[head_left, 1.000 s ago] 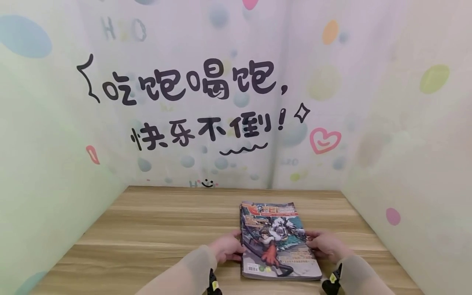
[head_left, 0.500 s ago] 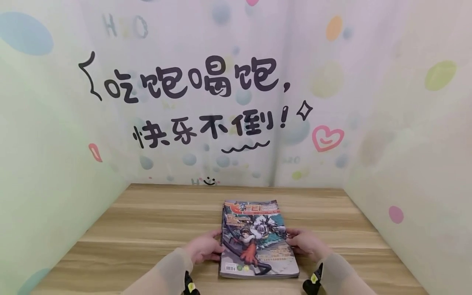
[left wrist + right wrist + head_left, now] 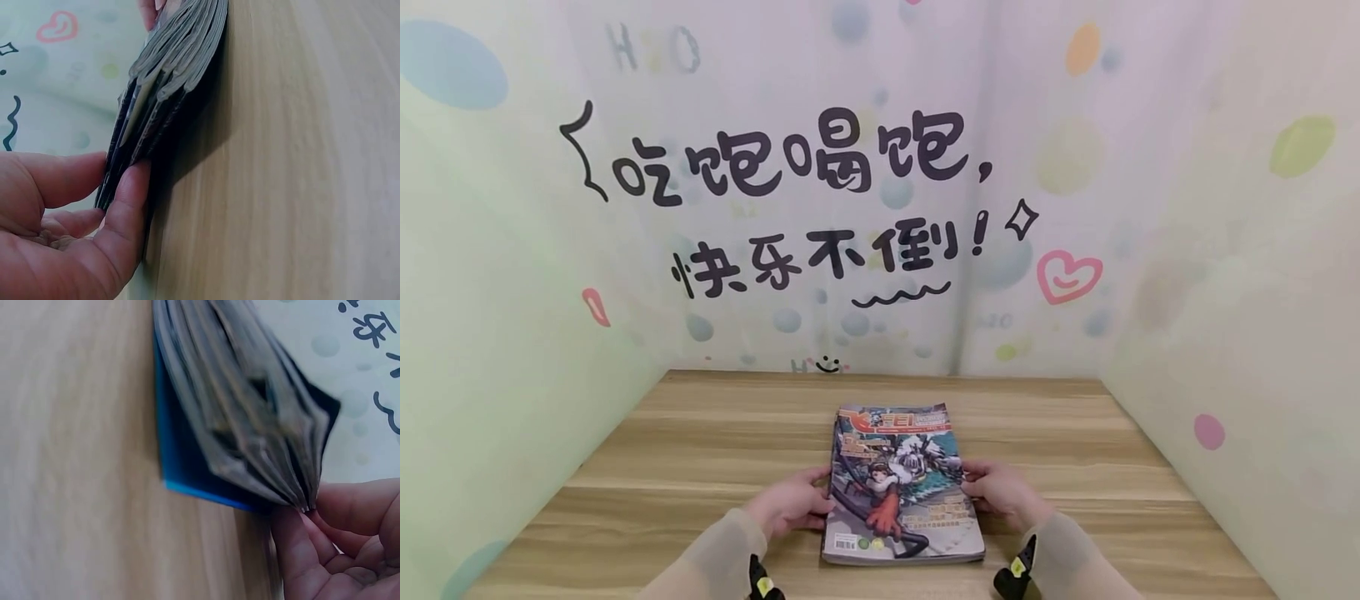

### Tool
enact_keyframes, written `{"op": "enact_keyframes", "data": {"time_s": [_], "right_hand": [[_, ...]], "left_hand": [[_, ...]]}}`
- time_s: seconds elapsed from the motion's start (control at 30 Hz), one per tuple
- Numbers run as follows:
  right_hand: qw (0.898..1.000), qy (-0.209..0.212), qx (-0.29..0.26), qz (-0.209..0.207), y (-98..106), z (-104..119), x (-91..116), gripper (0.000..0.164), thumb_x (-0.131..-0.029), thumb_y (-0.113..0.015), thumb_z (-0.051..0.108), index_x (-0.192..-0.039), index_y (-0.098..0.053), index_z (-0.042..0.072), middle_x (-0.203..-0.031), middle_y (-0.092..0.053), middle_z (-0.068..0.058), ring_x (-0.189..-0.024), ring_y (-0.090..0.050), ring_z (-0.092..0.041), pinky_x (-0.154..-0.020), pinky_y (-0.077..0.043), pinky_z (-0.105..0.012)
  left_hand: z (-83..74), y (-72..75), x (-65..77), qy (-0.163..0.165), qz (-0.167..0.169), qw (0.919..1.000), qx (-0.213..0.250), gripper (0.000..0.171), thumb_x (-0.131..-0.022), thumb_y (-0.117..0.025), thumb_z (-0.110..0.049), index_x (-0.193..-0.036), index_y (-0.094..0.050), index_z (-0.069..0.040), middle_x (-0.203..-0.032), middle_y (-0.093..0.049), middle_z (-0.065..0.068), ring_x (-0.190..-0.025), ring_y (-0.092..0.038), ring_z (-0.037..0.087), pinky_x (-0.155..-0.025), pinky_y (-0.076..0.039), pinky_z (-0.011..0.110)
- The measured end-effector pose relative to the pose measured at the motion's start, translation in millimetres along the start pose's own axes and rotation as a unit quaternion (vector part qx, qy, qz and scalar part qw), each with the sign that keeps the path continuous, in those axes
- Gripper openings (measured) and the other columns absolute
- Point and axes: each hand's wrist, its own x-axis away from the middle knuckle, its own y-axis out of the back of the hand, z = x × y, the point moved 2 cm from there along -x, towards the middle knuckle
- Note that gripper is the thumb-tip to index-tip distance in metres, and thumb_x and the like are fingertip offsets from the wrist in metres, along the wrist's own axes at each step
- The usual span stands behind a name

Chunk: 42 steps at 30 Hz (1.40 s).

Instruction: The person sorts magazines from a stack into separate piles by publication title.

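Note:
A stack of several magazines (image 3: 898, 492), its top cover printed with a comic figure in red, lies between both hands near the middle front of the table. My left hand (image 3: 792, 502) pinches its left edge; in the left wrist view the thumb and fingers squeeze the dark spines (image 3: 134, 119). On the opposite side my right hand (image 3: 1002, 493) pinches the right edge. There, in the right wrist view, the page edges (image 3: 244, 419) are pressed together at the fingertips, and a blue bottom cover (image 3: 187, 437) sags apart from the pages. Parts of the fingers are hidden under the stack.
The wood-grain table (image 3: 715, 433) extends behind and to both sides of the stack. A back wall (image 3: 760, 342) with black lettering and pale walls at left and right enclose it. Dark straps (image 3: 1018, 567) sit at both wrists.
Both hands and the magazine stack between them have moved left, from right of centre to about the middle of the table. The grip looks the same throughout.

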Motion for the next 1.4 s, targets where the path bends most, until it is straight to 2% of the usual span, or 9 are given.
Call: {"op": "enact_keyframes", "data": {"time_s": [0.17, 0.57, 0.77, 0.9, 1.07, 1.23, 1.4], "right_hand": [[1.0, -0.006, 0.009, -0.026, -5.6, 2.8, 1.1, 0.045, -0.087, -0.057, -0.008, -0.131, -0.048, -0.014, -0.109, -0.059, -0.019, -0.089, -0.059, -0.022, -0.078, -0.054, -0.041], [0.999, 0.005, 0.026, -0.017, -16.5, 7.2, 2.9, 0.047, -0.087, -0.056, -0.009, -0.133, -0.047, -0.013, -0.107, -0.058, -0.018, -0.089, -0.059, -0.022, -0.079, -0.054, -0.041], [0.997, 0.003, 0.064, -0.032, -18.1, 9.9, 4.4, 0.047, -0.087, -0.057, -0.006, -0.132, -0.048, -0.013, -0.106, -0.06, -0.016, -0.089, -0.058, -0.022, -0.077, -0.053, -0.041], [0.996, 0.003, 0.08, -0.045, -19.3, 11.1, 5.8, 0.045, -0.087, -0.057, -0.005, -0.13, -0.05, -0.013, -0.099, -0.059, -0.014, -0.087, -0.056, -0.022, -0.077, -0.051, -0.039], [0.993, 0.027, 0.102, -0.061, -22.5, 10.6, 7.6, 0.043, -0.085, -0.059, -0.004, -0.126, -0.053, -0.015, -0.098, -0.063, -0.013, -0.089, -0.057, -0.022, -0.083, -0.049, -0.042], [0.996, 0.019, 0.067, -0.059, -27.8, 9.9, 12.6, 0.049, -0.083, -0.067, 0.0, -0.128, -0.052, -0.014, -0.102, -0.066, -0.014, -0.086, -0.06, -0.02, -0.079, -0.052, -0.039], [0.996, 0.014, 0.054, -0.069, -30.0, 7.9, 14.7, 0.056, -0.08, -0.073, 0.002, -0.129, -0.05, -0.014, -0.096, -0.064, -0.011, -0.08, -0.059, -0.019, -0.07, -0.052, -0.034]], "left_hand": [[0.8, 4.9, 2.1, 0.001, -0.006, 1.0, 0.0, 0.076, -0.083, -0.057, 0.009, -0.147, -0.018, 0.01, -0.114, -0.06, 0.018, -0.086, -0.059, 0.023, -0.072, -0.052, 0.035], [4.3, 14.6, 4.8, -0.002, -0.012, 0.9999, -0.002, 0.075, -0.081, -0.058, 0.01, -0.147, -0.02, 0.01, -0.102, -0.057, 0.017, -0.084, -0.058, 0.024, -0.071, -0.052, 0.034], [4.6, 12.4, 5.0, -0.01, -0.014, 0.9998, -0.014, 0.073, -0.082, -0.058, 0.01, -0.146, -0.023, 0.011, -0.099, -0.055, 0.016, -0.083, -0.057, 0.023, -0.069, -0.052, 0.034], [6.1, 10.5, 4.5, -0.021, -0.026, 0.9992, -0.02, 0.07, -0.081, -0.058, 0.012, -0.144, -0.026, 0.012, -0.105, -0.054, 0.019, -0.084, -0.057, 0.024, -0.069, -0.053, 0.034], [7.9, 8.8, 6.1, -0.025, -0.047, 0.9983, -0.025, 0.068, -0.08, -0.06, 0.012, -0.142, -0.032, 0.011, -0.111, -0.051, 0.022, -0.086, -0.058, 0.025, -0.069, -0.054, 0.036], [9.2, 6.6, 9.2, -0.019, -0.072, 0.9968, -0.026, 0.068, -0.079, -0.063, 0.01, -0.141, -0.036, 0.008, -0.108, -0.052, 0.019, -0.083, -0.059, 0.025, -0.066, -0.054, 0.035], [12.2, 5.6, 12.0, -0.025, -0.089, 0.9956, -0.016, 0.066, -0.079, -0.064, 0.007, -0.14, -0.039, 0.006, -0.107, -0.053, 0.018, -0.081, -0.058, 0.024, -0.064, -0.054, 0.035]]}}
